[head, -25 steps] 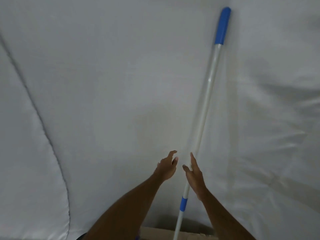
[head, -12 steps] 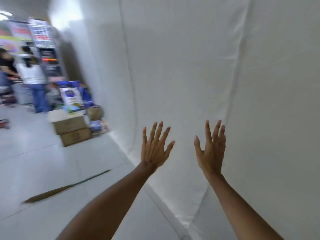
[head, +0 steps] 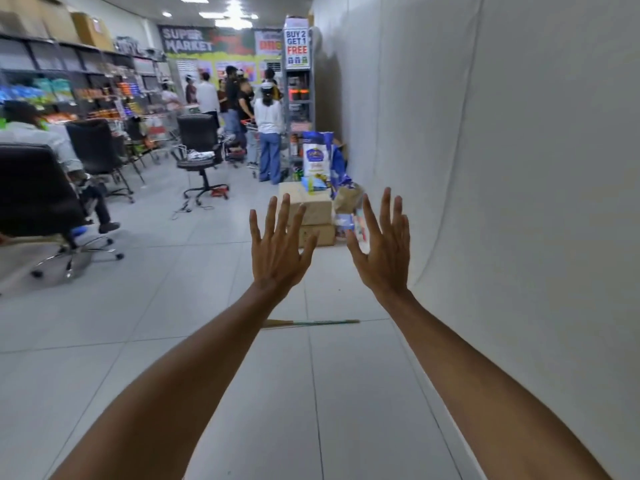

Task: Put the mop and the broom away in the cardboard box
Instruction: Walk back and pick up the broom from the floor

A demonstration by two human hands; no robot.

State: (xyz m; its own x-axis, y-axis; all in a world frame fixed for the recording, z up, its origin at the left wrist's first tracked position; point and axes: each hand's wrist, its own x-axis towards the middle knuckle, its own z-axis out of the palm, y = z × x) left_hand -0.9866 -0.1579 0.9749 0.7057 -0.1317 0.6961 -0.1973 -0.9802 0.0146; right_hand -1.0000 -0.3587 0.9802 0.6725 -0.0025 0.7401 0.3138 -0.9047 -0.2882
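Note:
My left hand and my right hand are raised in front of me with the fingers spread, and both hold nothing. On the floor tiles beyond my forearms lies a thin broom, flat and pointing left to right; my left forearm hides its left part. The mop with the blue-tipped pole and its cardboard box are out of view.
A white fabric wall runs along the right. Stacked cardboard boxes with bags on top stand ahead against it. Black office chairs and a seated person are at the left, with several people and shelves farther back.
The view has swung left from the white wall and the mop pole to the shop aisle. Both hands left the pole and now stay raised, spread and bare.

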